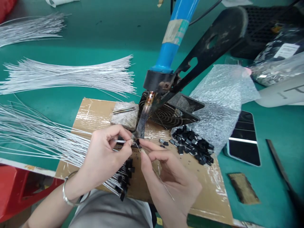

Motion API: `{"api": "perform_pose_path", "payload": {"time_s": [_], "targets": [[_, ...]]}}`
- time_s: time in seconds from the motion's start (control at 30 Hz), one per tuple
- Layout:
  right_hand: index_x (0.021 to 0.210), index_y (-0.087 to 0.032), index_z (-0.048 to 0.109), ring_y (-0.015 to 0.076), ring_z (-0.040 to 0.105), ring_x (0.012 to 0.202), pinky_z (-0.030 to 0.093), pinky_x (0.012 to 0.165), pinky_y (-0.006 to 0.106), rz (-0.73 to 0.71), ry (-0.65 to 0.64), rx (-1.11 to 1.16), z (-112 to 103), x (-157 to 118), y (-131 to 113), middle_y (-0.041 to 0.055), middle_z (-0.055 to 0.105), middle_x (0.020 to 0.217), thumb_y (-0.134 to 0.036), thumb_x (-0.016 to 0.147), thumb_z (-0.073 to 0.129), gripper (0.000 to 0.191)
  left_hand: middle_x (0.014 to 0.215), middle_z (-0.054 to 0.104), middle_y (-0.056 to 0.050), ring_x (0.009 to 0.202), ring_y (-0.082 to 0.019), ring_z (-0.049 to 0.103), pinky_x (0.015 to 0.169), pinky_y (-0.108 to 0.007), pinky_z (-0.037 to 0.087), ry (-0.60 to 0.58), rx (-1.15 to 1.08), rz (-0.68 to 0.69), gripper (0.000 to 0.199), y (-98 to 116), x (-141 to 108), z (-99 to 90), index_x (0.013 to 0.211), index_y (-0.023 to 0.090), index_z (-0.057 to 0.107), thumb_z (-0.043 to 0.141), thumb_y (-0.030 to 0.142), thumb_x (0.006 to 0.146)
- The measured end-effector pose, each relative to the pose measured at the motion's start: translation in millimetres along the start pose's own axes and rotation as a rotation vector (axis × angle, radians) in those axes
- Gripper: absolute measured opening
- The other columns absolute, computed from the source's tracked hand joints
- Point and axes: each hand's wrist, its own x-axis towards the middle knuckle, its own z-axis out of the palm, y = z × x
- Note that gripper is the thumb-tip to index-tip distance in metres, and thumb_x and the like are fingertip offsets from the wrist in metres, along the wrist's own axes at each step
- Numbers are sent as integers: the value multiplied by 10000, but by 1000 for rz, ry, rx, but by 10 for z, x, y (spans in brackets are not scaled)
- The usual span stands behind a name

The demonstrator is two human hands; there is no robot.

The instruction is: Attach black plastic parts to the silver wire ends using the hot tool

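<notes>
A blue soldering iron [167,52] is clamped in a black bracket [211,38], its tip pointing down at a spot between my hands. My left hand [106,155] pinches the end of a white wire just left of the tip. A thin, bare wire [166,186] runs across my right hand [171,174], its upper end between thumb and forefinger close to the tip. Under my left hand lie wires with black connectors [124,180] on their ends. Small black pieces [192,144] are piled on the cardboard [209,193] to the right.
Bundles of white wires [71,74] lie at the left. Behind the tip are a pale block [125,115] and a black fan [171,115]. At the right are a bubble-wrap bag [216,101], a phone [244,139], a brown pad [243,187] and a dark tool [277,161].
</notes>
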Motion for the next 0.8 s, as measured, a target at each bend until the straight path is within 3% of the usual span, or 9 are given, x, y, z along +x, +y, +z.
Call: {"api": "perform_pose_path", "payload": {"time_s": [0.8], "targets": [[788,-236,684,196,821,994,643,894,272,11,10,15,12,-5,12,39,843,1058,-158,918,746,163,766,725,-43,840,-253,740,648,-301,506,7,7,-4,90,7,-11,21,713,191,652,635,248,781]]}}
